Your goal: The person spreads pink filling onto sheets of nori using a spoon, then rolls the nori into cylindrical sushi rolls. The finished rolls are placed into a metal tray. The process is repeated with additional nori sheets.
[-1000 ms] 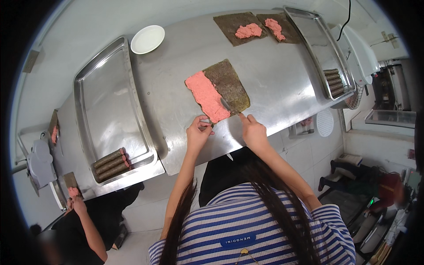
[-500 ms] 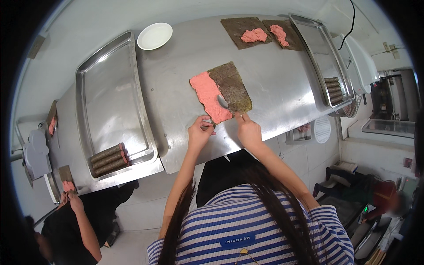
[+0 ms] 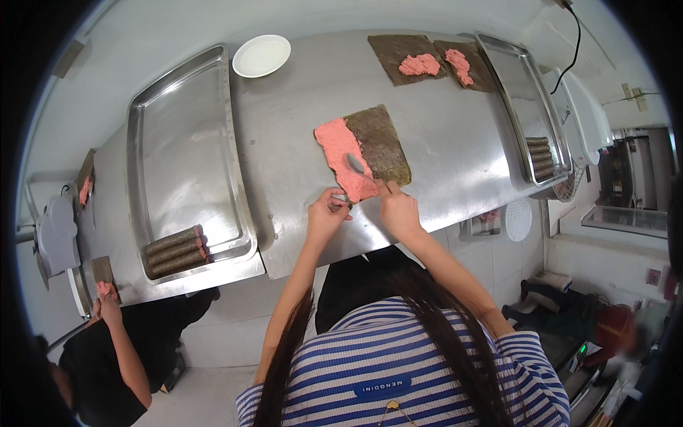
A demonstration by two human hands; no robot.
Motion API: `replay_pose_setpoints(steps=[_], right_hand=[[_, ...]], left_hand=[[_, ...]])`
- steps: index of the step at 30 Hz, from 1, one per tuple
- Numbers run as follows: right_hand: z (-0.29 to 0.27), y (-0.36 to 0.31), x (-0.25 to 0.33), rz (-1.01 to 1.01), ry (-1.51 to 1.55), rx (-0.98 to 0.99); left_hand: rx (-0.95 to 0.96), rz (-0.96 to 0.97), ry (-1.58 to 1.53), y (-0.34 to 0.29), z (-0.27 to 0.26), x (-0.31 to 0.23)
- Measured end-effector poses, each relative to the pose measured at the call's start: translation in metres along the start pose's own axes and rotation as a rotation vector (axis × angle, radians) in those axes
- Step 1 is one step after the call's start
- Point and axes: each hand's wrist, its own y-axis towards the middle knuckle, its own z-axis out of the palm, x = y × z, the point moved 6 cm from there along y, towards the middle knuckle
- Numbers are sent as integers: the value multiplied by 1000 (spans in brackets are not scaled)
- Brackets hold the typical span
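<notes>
Both hands are working at the worktop's (image 3: 441, 149) near edge: right hand (image 3: 398, 211) gripping a spoon (image 3: 358, 166) over the pink-spread seaweed sheet (image 3: 363, 151), left hand (image 3: 326, 217) pinching its corner.

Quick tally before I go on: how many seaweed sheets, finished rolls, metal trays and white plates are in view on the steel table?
Seaweed sheets with pink paste: 5, one at the right hand and left hand, two at the far edge, two at the left end.
Finished rolls: 7, three in the left tray, about four in the right.
Metal trays: 2.
White plates: 1.
Total: 15
</notes>
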Motion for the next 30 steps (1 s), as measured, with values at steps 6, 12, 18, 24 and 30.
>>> replay_pose_setpoints(steps=[6, 12, 18, 24, 30], right_hand=[[-11, 26, -5, -30, 84, -124], [6, 44, -7, 3, -37, -38], [2, 43, 12, -147, -9, 61], [-6, 69, -8, 9, -33, -38], [-29, 64, 0, -231, 123, -29]], left_hand=[[2, -10, 6, -1, -2, -1], [-3, 19, 42, -2, -2, -6], [-5, 12, 34, -2, -3, -4], [-7, 38, 30, -4, -2, -7], [-21, 59, 21, -4, 0, -8]])
